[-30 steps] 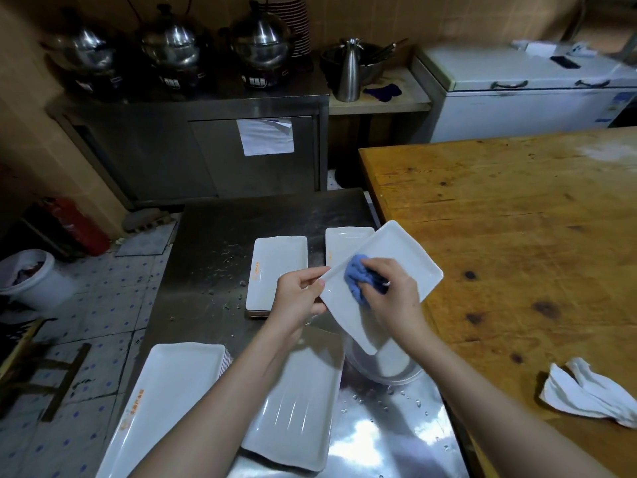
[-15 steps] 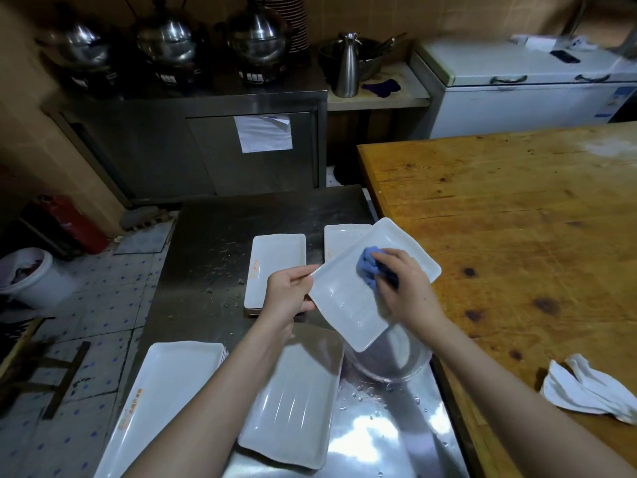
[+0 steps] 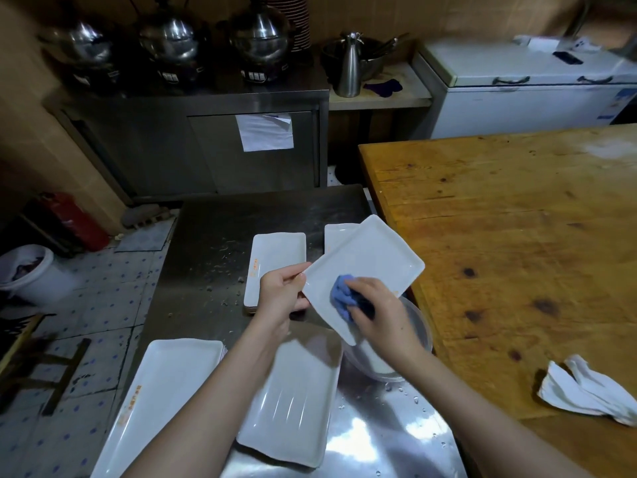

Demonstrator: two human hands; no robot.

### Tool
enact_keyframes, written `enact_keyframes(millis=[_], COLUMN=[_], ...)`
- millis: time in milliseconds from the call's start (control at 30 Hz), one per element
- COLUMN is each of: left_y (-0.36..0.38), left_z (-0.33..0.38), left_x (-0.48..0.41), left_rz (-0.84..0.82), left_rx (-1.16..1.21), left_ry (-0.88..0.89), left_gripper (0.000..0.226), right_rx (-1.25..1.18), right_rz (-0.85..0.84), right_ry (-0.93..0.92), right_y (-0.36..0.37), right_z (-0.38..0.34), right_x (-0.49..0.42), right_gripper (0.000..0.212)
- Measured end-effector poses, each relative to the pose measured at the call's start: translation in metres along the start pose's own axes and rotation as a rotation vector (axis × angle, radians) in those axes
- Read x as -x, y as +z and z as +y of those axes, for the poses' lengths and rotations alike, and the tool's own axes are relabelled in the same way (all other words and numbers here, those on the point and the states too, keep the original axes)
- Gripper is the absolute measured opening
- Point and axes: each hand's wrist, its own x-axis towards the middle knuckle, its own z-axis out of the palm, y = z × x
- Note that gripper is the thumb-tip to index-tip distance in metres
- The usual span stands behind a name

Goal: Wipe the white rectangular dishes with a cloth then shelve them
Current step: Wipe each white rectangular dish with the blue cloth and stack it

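Gripping the dish (image 3: 370, 260) at its left edge, your left hand (image 3: 281, 293) holds it tilted above the steel table (image 3: 206, 243), thumb on the upper face. Your right hand (image 3: 381, 307) is curled round a blue cloth (image 3: 340, 298) and presses it onto the dish's lower half. A clear bowl (image 3: 422, 327) sits under that hand at the table's right edge.

The steel is wet, with droplets near you and specks further out. On it lie a far stack (image 3: 275, 263), a far dish (image 3: 335, 236) partly hidden behind the held one, a near dish (image 3: 293, 408) under your forearms and a near stack (image 3: 162, 391) to its left.

A wooden table (image 3: 517, 236), stained in dark spots, butts up on the right and carries a crumpled white rag (image 3: 586, 391).

Against the back wall a steel cabinet (image 3: 206, 150) bears three pots (image 3: 258, 36) and a taped paper (image 3: 265, 132). Right of it stand a jug (image 3: 350, 67) and a white freezer (image 3: 517, 98). On the tiled floor (image 3: 103, 288) to the left are a bucket (image 3: 31, 274) and a red extinguisher (image 3: 69, 219).
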Motion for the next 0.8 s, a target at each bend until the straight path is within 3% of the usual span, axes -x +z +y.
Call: enact_keyframes(millis=[133, 300, 600, 800], left_y=[0.0, -0.001, -0.019, -0.031], left_z=[0.001, 0.003, 0.009, 0.002], left_x=[-0.002, 0.0, 0.003, 0.003], left_rz=[0.045, 0.066, 0.055, 0.102], left_rx=[-0.033, -0.023, -0.069, -0.031], left_ry=[-0.019, 0.009, 0.05, 0.019], left_gripper=[0.025, 0.025, 0.023, 0.025], right_rx=[0.102, 0.177, 0.275, 0.199], right_rz=[-0.127, -0.157, -0.03, 0.056], right_ry=[-0.173, -0.223, -0.05, 0.03], right_y=[0.007, -0.009, -0.049, -0.028], right_z=[-0.002, 0.014, 0.048, 0.039], right_x=[0.013, 0.008, -0.026, -0.024], right_gripper=[0.032, 0.032, 0.037, 0.037])
